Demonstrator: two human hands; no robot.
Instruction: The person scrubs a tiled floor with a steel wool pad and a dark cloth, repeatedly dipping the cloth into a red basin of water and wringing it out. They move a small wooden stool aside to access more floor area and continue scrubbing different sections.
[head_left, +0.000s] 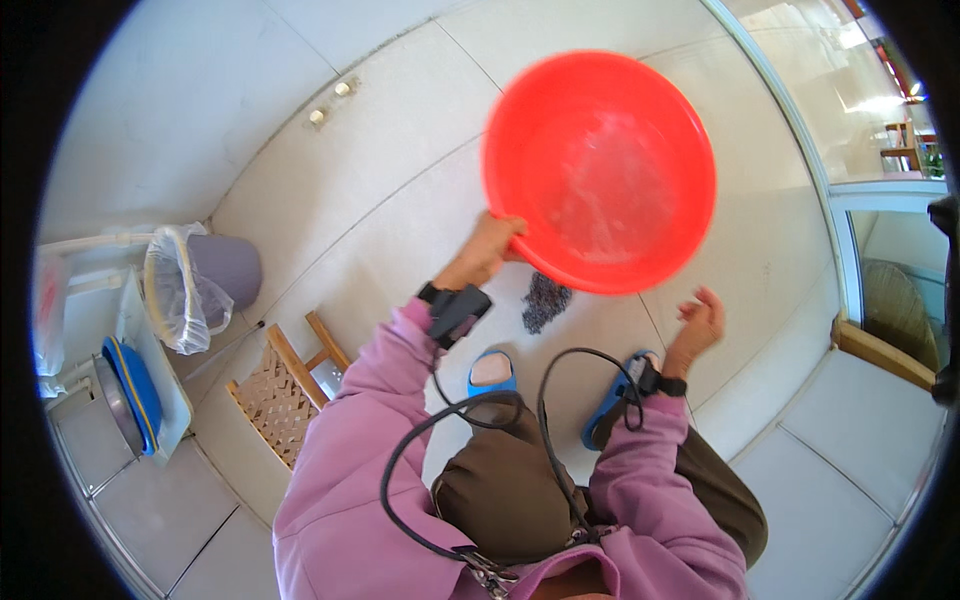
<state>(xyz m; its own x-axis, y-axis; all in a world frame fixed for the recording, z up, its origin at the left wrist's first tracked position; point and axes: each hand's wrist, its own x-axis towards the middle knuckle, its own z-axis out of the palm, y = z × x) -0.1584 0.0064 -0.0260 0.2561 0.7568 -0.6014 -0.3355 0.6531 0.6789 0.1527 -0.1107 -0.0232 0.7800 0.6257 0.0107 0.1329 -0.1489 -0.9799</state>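
My left hand (484, 251) grips the rim of a round red plastic basin (517, 150) at its near left edge. Whitish streaks in the basin look like shallow water with some suds. My right hand (699, 326) is apart from the basin, below its right side, palm up with fingers loosely curled and nothing in it. Partly hidden by the basin's near edge, a dark grey speckled piece (546, 304) lies on the tiled floor; I cannot tell if it is a cloth or a scouring pad.
On the left stand a woven-seat wooden stool (262, 394), a grey bin (229, 271) with a clear liner, and a blue basin (135, 394) leaning on its side. Two pale stubs (342, 89) rise near the wall. A framed glass door (814, 161) borders the right. Black cables hang before my chest.
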